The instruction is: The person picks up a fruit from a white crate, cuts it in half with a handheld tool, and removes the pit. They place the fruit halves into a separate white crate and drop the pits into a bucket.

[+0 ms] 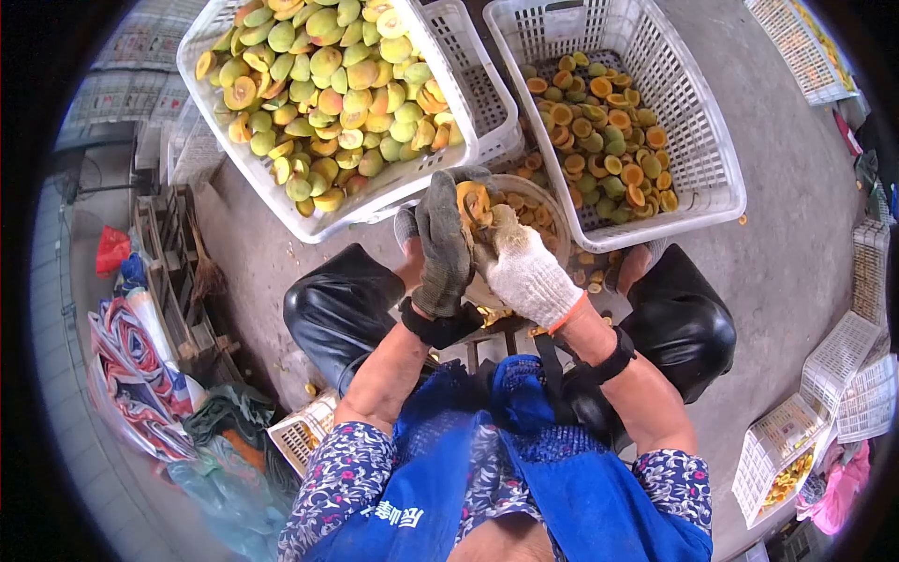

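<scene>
My left hand (444, 245), in a dark grey glove, is closed around a halved orange-fleshed fruit (475, 202), cut face showing. My right hand (532, 272), in a white glove with an orange cuff, has its fingers bent against that fruit; whether they hold a tool is hidden. Both hands are over a round bucket (564, 225) with fruit pieces in it. Ahead on the left, a white crate (323, 225) is heaped with green and yellow cut fruit (328, 94). Ahead on the right, another white crate (660, 225) holds halved fruit (609, 140).
Another white crate (506, 131) is wedged between the two big ones. My knees flank the bucket. A wooden pallet (183, 281), a broom (206, 272) and bundled sacks (140, 375) lie left. More crates (749, 478) line the right side. Fruit pieces are scattered on the floor.
</scene>
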Demonstrator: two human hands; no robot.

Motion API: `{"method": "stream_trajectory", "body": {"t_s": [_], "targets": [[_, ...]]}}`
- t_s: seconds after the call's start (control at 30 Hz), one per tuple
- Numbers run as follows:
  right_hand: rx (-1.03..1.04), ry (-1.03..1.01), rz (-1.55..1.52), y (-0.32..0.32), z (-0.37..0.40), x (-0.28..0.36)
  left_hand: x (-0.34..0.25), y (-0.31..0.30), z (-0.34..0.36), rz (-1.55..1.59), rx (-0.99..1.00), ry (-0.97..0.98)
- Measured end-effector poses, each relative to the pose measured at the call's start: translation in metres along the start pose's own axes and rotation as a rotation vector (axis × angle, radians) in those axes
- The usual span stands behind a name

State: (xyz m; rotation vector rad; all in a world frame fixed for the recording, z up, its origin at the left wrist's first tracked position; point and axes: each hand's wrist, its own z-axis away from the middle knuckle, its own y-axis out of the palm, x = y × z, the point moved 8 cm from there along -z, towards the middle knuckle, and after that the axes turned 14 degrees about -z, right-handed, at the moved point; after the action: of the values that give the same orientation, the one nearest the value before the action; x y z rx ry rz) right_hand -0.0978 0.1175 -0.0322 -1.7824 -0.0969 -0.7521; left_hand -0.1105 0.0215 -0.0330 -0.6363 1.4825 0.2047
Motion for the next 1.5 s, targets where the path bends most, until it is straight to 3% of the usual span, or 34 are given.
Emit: {"method": "stream_trajectory", "body": {"t_s": [0.1,0.17,0.27,0.37,0.4,0.47,0.5,0.57,0.6,0.67,0.73,0.8,0.83,0.87,0.93,1.0,1.03,1.07,1.13,1.17,1.2,1.23,1.27,1.3,1.37,1.4,1.47,1.5], "targets": [[-0.007,-0.009,-0.123,-0.004,0.000,-0.006,0.009,0.006,-0.004,0.190,0.175,-0.124],[0.106,0.044,-0.330,-0.001,-0.001,-0.014,0.018,0.015,-0.004,0.364,0.349,-0.265],[-0.013,0.028,-0.452,-0.013,-0.004,-0.011,0.015,0.016,-0.001,0.623,0.318,-0.338],[0.062,0.092,-0.536,-0.011,-0.005,-0.011,0.026,0.012,0.001,0.636,0.178,-0.427],[0.064,0.091,-0.536,-0.006,-0.004,-0.012,0.027,0.013,0.000,0.638,0.176,-0.428],[-0.233,-0.149,-0.529,-0.019,0.001,-0.004,0.009,0.020,-0.008,0.609,0.347,-0.169],[-0.233,-0.153,-0.530,-0.029,-0.003,0.000,0.013,0.018,-0.008,0.608,0.343,-0.166],[0.369,0.613,-1.271,0.006,0.001,-0.016,0.013,0.026,0.000,0.791,0.566,-0.148],[0.366,0.605,-1.272,0.009,0.000,-0.016,0.015,0.025,0.000,0.785,0.567,-0.143],[0.479,0.705,-1.723,0.027,0.012,0.001,0.009,0.028,0.009,0.992,0.685,-0.140],[0.382,0.661,-1.699,0.019,0.006,-0.002,0.008,0.024,0.017,1.051,0.643,-0.167],[0.618,0.383,-1.201,0.031,0.005,-0.007,0.036,-0.001,0.013,0.803,0.311,-0.347],[0.432,0.128,-0.745,0.013,0.002,-0.008,0.040,-0.024,0.007,0.683,0.144,-0.346],[0.433,0.247,-0.504,0.037,0.015,-0.029,0.038,-0.030,0.001,0.680,0.142,-0.342],[0.375,0.670,-0.270,0.055,0.041,-0.073,0.035,-0.064,-0.022,0.609,-0.234,-0.406],[0.362,0.587,-0.331,0.049,0.034,-0.065,-0.010,-0.053,-0.063,0.602,0.050,-0.089],[0.351,0.499,-0.390,0.044,0.028,-0.057,-0.026,-0.056,-0.078,0.051,0.099,0.083],[0.353,0.497,-0.390,0.048,0.030,-0.060,-0.004,-0.066,-0.101,0.051,0.096,0.082],[0.361,0.279,-0.348,0.059,0.026,-0.055,0.069,-0.062,-0.142,-0.771,0.328,-0.048],[0.304,0.425,-0.397,0.059,0.027,-0.063,0.070,-0.059,-0.144,-0.773,0.333,-0.038],[0.300,0.430,-0.398,0.061,0.028,-0.067,0.074,-0.056,-0.140,-1.066,0.373,0.002],[0.339,0.270,-0.362,0.064,0.026,-0.059,0.080,-0.053,-0.136,-1.357,0.409,0.041],[0.379,0.108,-0.326,0.066,0.026,-0.049,0.089,-0.054,-0.138,-1.354,0.414,0.040],[0.383,0.110,-0.328,0.066,0.026,-0.048,0.100,-0.055,-0.141,-1.324,0.439,0.062],[0.262,0.335,-0.538,0.055,0.021,-0.059,0.113,-0.054,-0.148,-1.339,0.441,0.116],[0.255,0.335,-0.535,0.047,0.017,-0.056,0.121,-0.059,-0.152,-1.340,0.440,0.124],[0.254,0.430,-0.571,0.032,0.012,-0.059,0.140,-0.076,-0.159,-1.075,0.476,-0.059],[0.248,0.427,-0.569,0.030,0.010,-0.064,0.114,-0.073,-0.148,-0.893,0.552,-0.138]]}}
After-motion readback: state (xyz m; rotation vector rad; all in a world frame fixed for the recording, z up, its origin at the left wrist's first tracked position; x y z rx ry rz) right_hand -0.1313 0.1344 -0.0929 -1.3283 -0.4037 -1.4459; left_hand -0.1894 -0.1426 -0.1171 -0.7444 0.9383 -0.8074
